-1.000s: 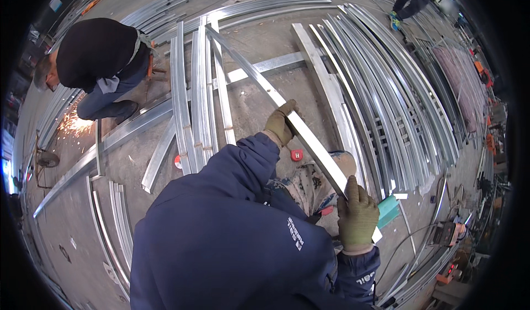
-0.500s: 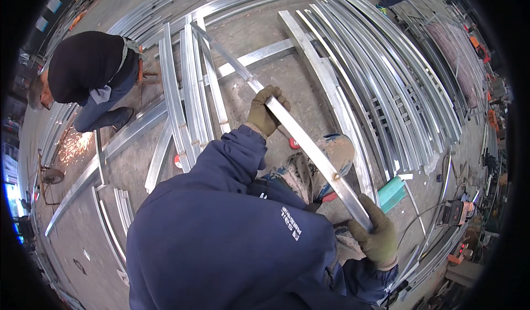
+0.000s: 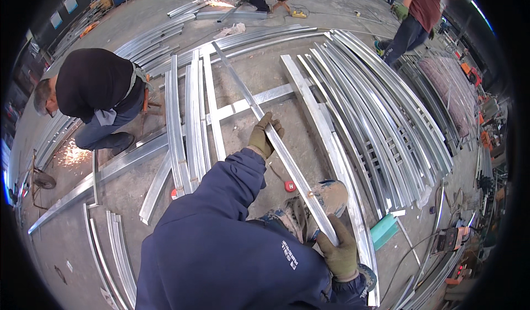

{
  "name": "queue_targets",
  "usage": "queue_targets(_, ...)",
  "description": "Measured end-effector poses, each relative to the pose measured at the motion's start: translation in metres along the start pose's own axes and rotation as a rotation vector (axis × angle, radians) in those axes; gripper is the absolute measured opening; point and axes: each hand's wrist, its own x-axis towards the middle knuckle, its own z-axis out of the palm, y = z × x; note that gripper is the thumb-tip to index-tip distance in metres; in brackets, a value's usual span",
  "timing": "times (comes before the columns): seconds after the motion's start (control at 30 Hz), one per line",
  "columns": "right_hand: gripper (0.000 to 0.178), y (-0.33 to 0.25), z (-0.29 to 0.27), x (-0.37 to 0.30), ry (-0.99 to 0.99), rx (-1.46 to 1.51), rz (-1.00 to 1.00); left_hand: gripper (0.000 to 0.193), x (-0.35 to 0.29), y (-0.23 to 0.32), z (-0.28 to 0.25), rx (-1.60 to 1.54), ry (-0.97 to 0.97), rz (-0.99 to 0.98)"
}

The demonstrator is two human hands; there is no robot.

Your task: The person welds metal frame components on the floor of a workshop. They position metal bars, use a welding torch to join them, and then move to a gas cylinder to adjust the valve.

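A long, shiny metal bar (image 3: pixel 291 167) slants across the middle, from the far left to the near right. My left hand (image 3: pixel 264 135), in an olive-green glove, is closed around it partway along. My right hand (image 3: pixel 341 250), gloved alike, grips its near end. Small brownish weld-like marks show on the bar. Its far end lies over a crosswise metal beam (image 3: pixel 251 104), beside several lengthwise metal profiles (image 3: pixel 196 125). Below the bar is my knee (image 3: pixel 331 197) in patterned trousers. A small red tape measure (image 3: pixel 290 186) rests on the floor between my left hand and that knee.
Many metal profiles (image 3: pixel 381 122) lie in a row at right, with a teal piece (image 3: pixel 383 231) at their near end. A crouching person (image 3: pixel 99 89) works at left amid sparks (image 3: pixel 73 154). Another person (image 3: pixel 422 9) stands far right. A corded orange machine (image 3: pixel 454 238) sits right.
The view has tipped up, bringing more of the far floor and people into sight. My right hand and the bar's near end have shifted left; both hands keep their hold.
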Motion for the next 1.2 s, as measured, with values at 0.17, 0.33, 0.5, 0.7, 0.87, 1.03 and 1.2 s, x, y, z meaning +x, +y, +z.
queue_targets(0.17, 0.051, -0.002, 0.043, 0.055, -0.018, -0.03, -0.081, 0.027, -0.001, -0.013, -0.002, 0.091, 0.074, -0.071)
queue_targets(0.33, 0.047, 0.001, 0.11, 0.126, -0.174, -0.04, 0.032, 0.026, -0.015, -0.022, -0.042, 0.317, 0.081, -0.047)
queue_targets(0.5, 0.048, 0.037, 0.141, 0.118, -0.374, 0.089, -0.09, 0.019, -0.032, 0.021, -0.085, 0.415, 0.1, -0.097)
queue_targets(0.7, 0.038, 0.04, 0.093, 0.125, -0.252, 0.109, -0.038, 0.009, -0.068, 0.086, -0.206, 0.411, 0.116, -0.239)
queue_targets(0.87, 0.035, 0.052, 0.058, 0.119, -0.208, 0.133, 0.089, 0.028, -0.101, 0.096, -0.251, 0.735, 0.343, -0.216)
queue_targets(1.03, 0.036, 0.062, 0.049, 0.114, -0.187, 0.181, 0.157, 0.043, -0.104, 0.111, -0.338, 1.029, 0.437, -0.325)
queue_targets(1.2, 0.036, 0.058, 0.041, 0.109, -0.19, 0.21, 0.211, 0.046, -0.112, 0.119, -0.381, 2.118, 0.054, -0.469)
